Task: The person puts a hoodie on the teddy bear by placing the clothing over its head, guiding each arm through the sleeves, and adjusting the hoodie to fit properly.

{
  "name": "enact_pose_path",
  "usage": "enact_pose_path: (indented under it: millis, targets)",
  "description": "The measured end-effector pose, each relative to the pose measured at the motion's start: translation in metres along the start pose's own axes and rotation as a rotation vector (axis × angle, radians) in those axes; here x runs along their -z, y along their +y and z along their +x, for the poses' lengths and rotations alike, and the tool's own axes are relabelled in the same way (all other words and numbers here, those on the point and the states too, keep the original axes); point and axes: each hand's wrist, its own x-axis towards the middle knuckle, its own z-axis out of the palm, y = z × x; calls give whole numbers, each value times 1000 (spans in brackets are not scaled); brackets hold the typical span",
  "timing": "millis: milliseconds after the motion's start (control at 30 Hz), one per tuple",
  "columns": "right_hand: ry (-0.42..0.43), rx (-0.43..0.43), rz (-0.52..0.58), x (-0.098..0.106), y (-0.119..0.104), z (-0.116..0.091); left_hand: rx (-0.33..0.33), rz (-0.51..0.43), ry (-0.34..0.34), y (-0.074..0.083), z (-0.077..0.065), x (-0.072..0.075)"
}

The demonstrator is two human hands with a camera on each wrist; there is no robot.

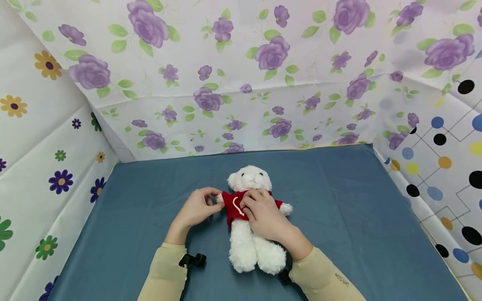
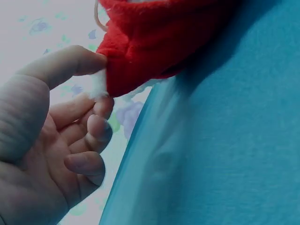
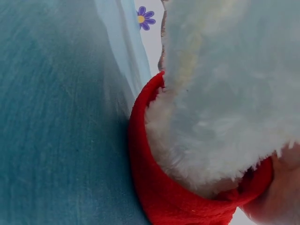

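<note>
A white plush teddy bear (image 1: 242,246) lies on its back on the blue cloth, head toward the far wall. It wears a red sweater (image 1: 230,200) with a white cord on the chest. My left hand (image 1: 198,207) pinches the bear's paw at the sleeve cuff. In the left wrist view, the thumb and a finger meet at the white tuft of the paw (image 2: 98,84). Over the sweater's chest, my right hand (image 1: 265,213) grips the fabric with curled fingers. Its fingertips are partly hidden. The right wrist view shows the sweater's hem (image 3: 145,154) around the white fur.
Blue cloth (image 1: 339,209) covers the table around the bear. A purple-flowered sheet (image 1: 233,75) hangs at the back. Patterned sheets border the left (image 1: 34,175) and right (image 1: 444,179) sides. Black straps (image 1: 193,260) sit at the wrists.
</note>
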Motion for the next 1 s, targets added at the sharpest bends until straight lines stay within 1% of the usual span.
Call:
enact_pose_path:
  millis: [233,300,333,400,433,500,633,733,800,833,900,933,967,1000]
  targets:
    - [-8,49,-6,2,2,0,-142,100,14,1,4,-12]
    - [-12,60,-1,1,4,0,-156,113,18,1,5,-15]
    - [-15,63,1,1,4,0,-153,112,23,1,5,-16]
    - [-24,66,3,1,6,0,-126,92,35,1,6,-18]
    - [-24,70,7,1,6,0,-105,76,44,1,6,-19]
    - [-31,72,13,2,6,0,-57,11,58,1,7,-21]
    - [-48,60,43,5,7,-1,53,-186,67,-1,10,-25]
    - [-63,70,115,5,11,-2,153,-352,78,-2,12,-26]
    - [-89,81,182,7,13,-2,207,-446,117,-1,12,-23]
    - [-108,88,217,8,15,-3,217,-485,141,1,12,-20]
    - [-146,100,286,14,17,-4,201,-516,184,5,10,-13]
    - [-161,103,311,18,17,-6,176,-510,194,8,8,-9]
    - [-168,105,327,22,18,-8,145,-486,202,12,5,-5]
    - [-168,105,333,27,18,-10,104,-436,195,16,2,-1]
